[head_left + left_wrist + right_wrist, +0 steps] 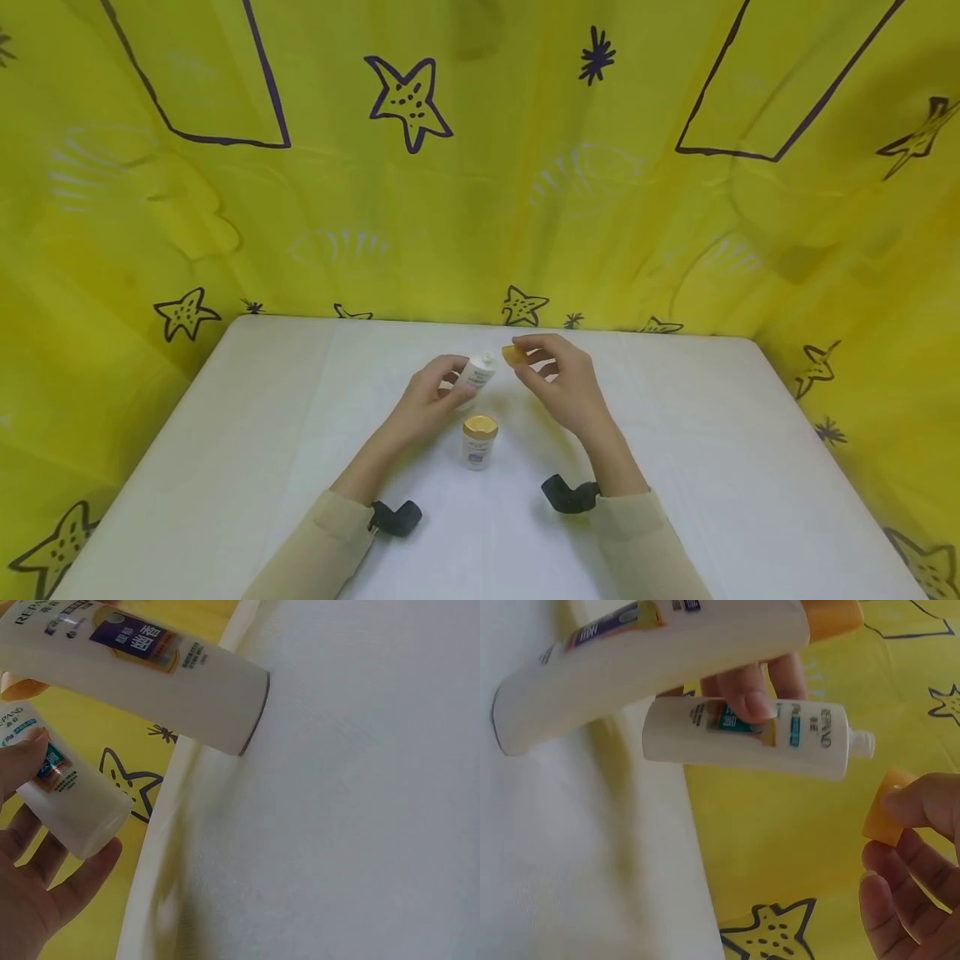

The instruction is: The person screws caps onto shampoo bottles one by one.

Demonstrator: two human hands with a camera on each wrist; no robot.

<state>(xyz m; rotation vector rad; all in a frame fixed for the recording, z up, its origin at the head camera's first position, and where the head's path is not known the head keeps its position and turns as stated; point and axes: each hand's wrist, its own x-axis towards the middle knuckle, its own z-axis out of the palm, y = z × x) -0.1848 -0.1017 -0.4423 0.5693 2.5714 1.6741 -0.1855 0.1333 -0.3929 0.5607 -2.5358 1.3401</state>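
Standing bottle (477, 452), gold-capped. Beyond it: uncapped bottle (477, 373), gripped by left hand (424, 406). Beyond it, rightward: loose cap (513, 356), pinched by right hand (567, 382). Step, I'd judge: cap handling; next needs steady grips.

So the capped REPAND bottle (477, 450) is standing on the table (675, 450) between the two forearms, closer to the person than either hand. Behind it, the uncapped REPAND bottle (478, 373) is leaning in the left hand's (423, 398) grip, neck pointing up and right. Just right of that neck, apart from it, the cap (513, 356) is sitting between the right hand's (566, 379) fingertips. The curtain (480, 217) is hanging behind the table and running along both sides.
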